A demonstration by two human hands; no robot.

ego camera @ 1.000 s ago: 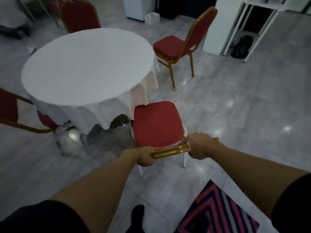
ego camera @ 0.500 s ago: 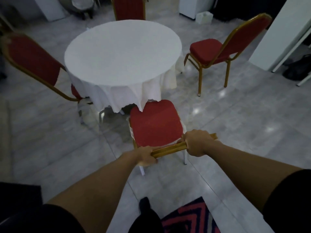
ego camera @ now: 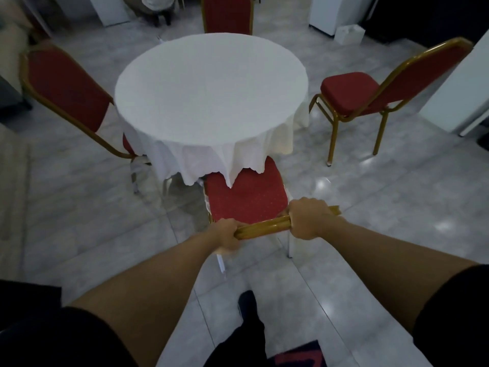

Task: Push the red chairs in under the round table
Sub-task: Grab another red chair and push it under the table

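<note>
Four red chairs ring the round tabletop [ego camera: 211, 94] — I have the near chair [ego camera: 244, 196] by its gold top rail [ego camera: 260, 227]. My left hand [ego camera: 226, 233] is closed around the rail's left end, my right hand [ego camera: 308, 217] closed around it further right, with a short stub of rail showing past the knuckles. The front of the seat sits under the hanging points of the white cloth [ego camera: 225, 160], which drape onto the cushion. The left chair [ego camera: 68, 88] has its seat tucked beneath the cloth. The far chair [ego camera: 227, 14] stands just behind the tabletop, only its back showing. The right chair [ego camera: 370, 94] stands apart from the tabletop on the grey tile floor [ego camera: 370, 197] — its whole seat is in the open.
</note>
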